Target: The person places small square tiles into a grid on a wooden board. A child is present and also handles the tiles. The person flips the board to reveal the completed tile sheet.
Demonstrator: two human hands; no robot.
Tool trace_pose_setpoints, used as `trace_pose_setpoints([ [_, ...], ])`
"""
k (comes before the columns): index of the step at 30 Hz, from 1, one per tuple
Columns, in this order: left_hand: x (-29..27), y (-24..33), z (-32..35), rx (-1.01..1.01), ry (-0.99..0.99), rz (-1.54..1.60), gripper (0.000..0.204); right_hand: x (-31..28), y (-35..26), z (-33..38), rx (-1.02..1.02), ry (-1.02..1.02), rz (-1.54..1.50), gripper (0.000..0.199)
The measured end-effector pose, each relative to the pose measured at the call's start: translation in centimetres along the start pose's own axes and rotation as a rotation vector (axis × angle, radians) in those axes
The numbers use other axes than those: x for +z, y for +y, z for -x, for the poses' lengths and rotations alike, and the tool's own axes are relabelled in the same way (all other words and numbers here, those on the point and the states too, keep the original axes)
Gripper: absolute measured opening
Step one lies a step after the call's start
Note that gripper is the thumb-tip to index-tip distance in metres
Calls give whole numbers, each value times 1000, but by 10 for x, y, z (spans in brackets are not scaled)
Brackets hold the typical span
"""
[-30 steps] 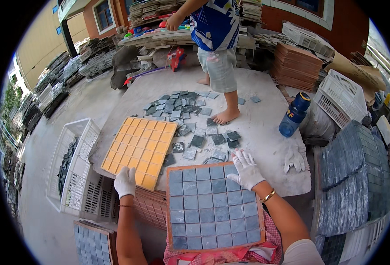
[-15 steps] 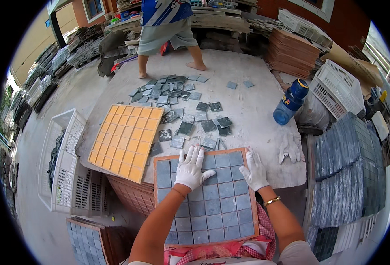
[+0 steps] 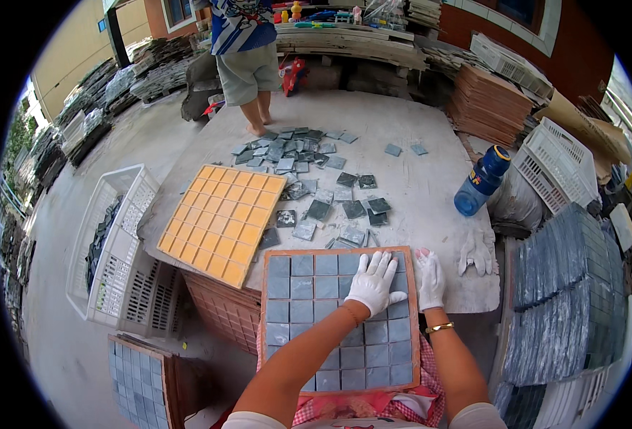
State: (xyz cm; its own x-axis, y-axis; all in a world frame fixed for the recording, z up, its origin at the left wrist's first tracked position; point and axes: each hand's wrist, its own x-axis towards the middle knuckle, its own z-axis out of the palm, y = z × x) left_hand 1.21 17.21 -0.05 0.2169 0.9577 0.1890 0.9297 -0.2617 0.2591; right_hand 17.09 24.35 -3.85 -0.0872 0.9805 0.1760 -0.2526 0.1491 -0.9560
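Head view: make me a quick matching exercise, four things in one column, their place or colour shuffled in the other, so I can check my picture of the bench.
1. Left hand
2. Right hand
3. Empty grid tray
4. Bottle

A. Yellow, left of the filled tray
B. Laid over the tiles in the filled tray
C. Blue, on the right side of the slab
D. Beside the filled tray's right edge

Pairs: 1-B, 2-D, 3-A, 4-C
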Motion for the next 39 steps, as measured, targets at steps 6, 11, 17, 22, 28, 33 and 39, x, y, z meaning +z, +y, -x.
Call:
trace_pose_setpoints([
  [6,-18,-25,84,-166,93,-157,89,-6,-8,3,112,61,-216,43],
  [11,-16,4,63,-166,81,-117,86,-6,1,1,73,17,-85,41],
  [17,2,47,31,-48,90,10,81,-3,0,0,39,-10,-87,39],
  [22,14,70,55,126,46,131,80,-7,-10,-1,129,39,33,41],
  [28,-48,-73,85,-346,188,-202,80,-12,-7,2,152,49,-142,41],
  [33,-50,-128,86,-482,2,-352,87,-4,-3,2,107,41,-66,36],
  [39,-47,-98,82,-534,-8,-306,89,-3,-4,3,58,-14,95,33],
])
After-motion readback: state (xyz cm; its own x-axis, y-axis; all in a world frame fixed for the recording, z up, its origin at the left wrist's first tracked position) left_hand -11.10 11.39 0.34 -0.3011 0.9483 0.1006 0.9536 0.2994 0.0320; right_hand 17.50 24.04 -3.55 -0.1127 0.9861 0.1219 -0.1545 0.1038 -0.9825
